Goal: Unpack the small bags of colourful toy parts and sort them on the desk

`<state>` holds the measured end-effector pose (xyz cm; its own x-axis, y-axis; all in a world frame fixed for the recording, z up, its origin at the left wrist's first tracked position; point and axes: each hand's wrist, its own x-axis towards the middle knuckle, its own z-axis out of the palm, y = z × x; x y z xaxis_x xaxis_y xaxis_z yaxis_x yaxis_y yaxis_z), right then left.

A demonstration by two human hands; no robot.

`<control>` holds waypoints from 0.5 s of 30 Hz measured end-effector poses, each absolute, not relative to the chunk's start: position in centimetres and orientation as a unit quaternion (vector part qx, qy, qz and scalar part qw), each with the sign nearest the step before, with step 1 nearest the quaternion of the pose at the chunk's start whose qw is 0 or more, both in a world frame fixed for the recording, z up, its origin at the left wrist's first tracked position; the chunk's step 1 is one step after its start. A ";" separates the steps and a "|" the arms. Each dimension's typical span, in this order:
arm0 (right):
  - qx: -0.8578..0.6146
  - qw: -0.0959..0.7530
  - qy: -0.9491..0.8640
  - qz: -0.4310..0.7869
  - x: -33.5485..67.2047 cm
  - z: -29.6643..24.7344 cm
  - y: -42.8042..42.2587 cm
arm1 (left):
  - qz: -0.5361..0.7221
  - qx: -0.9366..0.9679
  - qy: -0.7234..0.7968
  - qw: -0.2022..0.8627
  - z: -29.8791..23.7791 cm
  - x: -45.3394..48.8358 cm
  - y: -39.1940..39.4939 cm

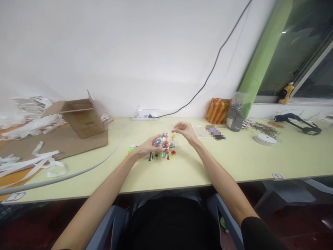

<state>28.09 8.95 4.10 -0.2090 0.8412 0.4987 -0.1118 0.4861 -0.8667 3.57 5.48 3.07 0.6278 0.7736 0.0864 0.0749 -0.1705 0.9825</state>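
Observation:
My left hand [148, 147] curls round a clear plastic packet of small coloured toys [164, 149] resting on the pale green table [234, 163]. My right hand [185, 131] hovers just above and to the right of the packet, fingers pinched together on its clear top edge. More small coloured pieces [131, 149] lie beside my left wrist. What exactly the toys are is too small to make out.
An open cardboard box [82, 118] and white plastic strips [39, 160] fill the left side. A power strip [144, 114] sits against the wall. To the right lie a phone [216, 132], a striped orange bag [218, 110], a grey pouch [234, 118], a white tape roll [265, 139].

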 end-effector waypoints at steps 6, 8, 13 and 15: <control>-0.286 0.591 -0.635 0.406 27.1 4.2 8.3 | 0.319 0.692 0.277 0.585 3.2 3.7 5.3; -0.292 0.623 -0.614 0.388 27.0 4.2 8.4 | 0.313 0.690 0.273 0.593 3.3 3.7 5.2; -0.303 0.668 -0.586 0.344 27.4 4.1 8.8 | 0.317 0.695 0.272 0.585 3.4 3.6 5.1; -0.306 0.649 -0.600 0.353 27.5 4.1 8.8 | 0.320 0.696 0.279 0.579 3.3 3.6 5.2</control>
